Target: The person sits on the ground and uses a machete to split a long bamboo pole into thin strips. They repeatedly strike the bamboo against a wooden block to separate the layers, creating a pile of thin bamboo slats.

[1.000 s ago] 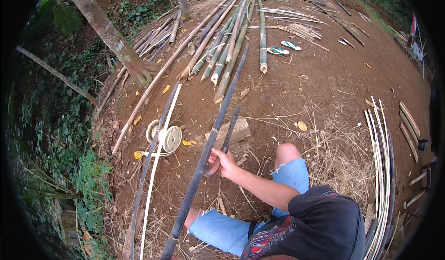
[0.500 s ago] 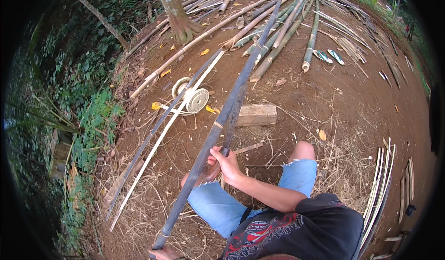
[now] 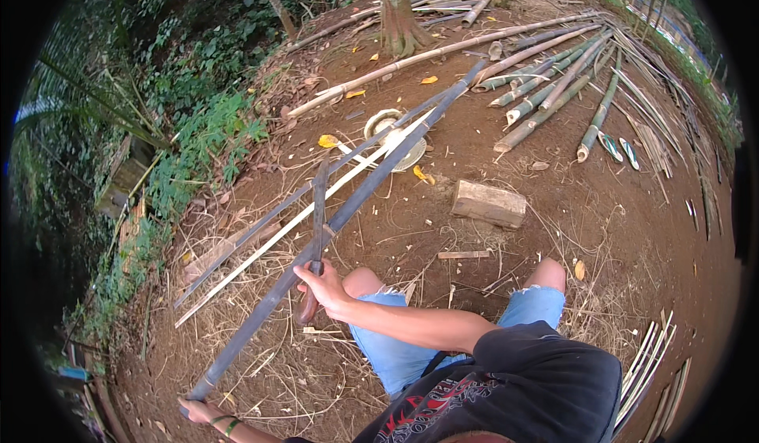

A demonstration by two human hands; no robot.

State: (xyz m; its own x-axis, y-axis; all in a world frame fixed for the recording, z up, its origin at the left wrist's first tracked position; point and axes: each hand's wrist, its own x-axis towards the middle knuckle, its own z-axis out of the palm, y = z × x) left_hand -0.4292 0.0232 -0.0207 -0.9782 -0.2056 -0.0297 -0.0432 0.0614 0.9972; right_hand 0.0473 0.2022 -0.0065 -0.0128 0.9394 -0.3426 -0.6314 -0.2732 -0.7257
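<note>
A long dark bamboo slat [image 3: 261, 316] slants across the ground from near left to far middle. My left hand [image 3: 199, 411] is closed round its near end, a green band on the wrist. My right hand [image 3: 322, 286] grips a large knife [image 3: 320, 206] by its brown handle, fingers wrapped beside the slat. Its blade points away from me and crosses over the slat in this view. Whether blade and slat touch, I cannot tell. Just beyond lie a pale split strip [image 3: 277, 247] and a thinner dark strip [image 3: 237, 245].
A squared wooden block [image 3: 489, 203] sits ahead of my knees. Pale round basket-like pieces [image 3: 385, 123] lie behind the strips. Bamboo poles [image 3: 545, 116] fan out at the back, with sandals [image 3: 619, 149] beside them. A tree trunk [image 3: 399, 16] stands behind; pale strips [image 3: 644, 368] lie right.
The slat and both hands have swung to the left in view, while the head view has shifted too. The knife blade, earlier alongside the slat, now angles across it.
</note>
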